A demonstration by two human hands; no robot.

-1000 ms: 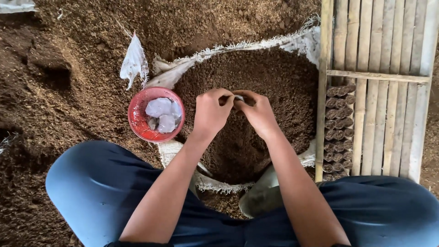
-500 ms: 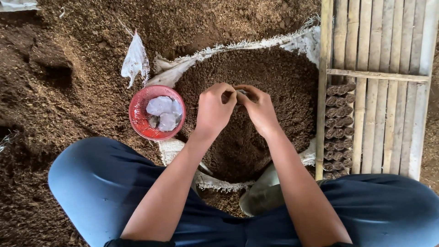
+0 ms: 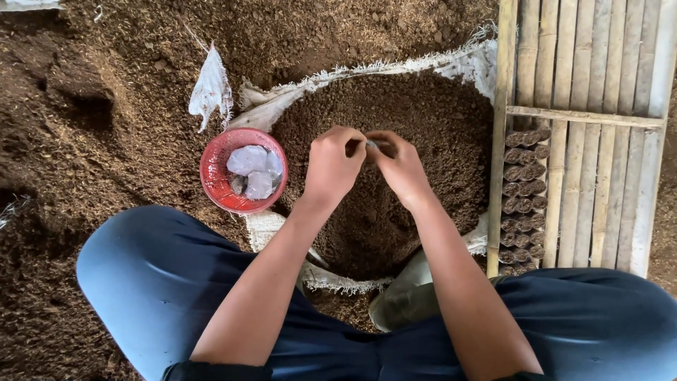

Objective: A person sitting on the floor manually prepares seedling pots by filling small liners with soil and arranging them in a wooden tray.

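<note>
While brown loose soil (image 3: 106, 106) covers the ground, a white sack (image 3: 395, 70) full of soil sits mid-frame beside a bamboo frame (image 3: 585, 141) at right. Small pale object (image 3: 377, 144), too small to identify, lies between both hands above the sack. Left hand (image 3: 335, 166) and right hand (image 3: 402, 166) pinch it, fingers curled narrow. Red bowl (image 3: 215, 183) just left of them.

Crumbly, matt brown soil (image 3: 395, 233) is held in a frayed woven sack (image 3: 423, 67); a glossy red plastic bowl (image 3: 218, 185) and a rough bamboo rack (image 3: 599, 190) are seen.
</note>
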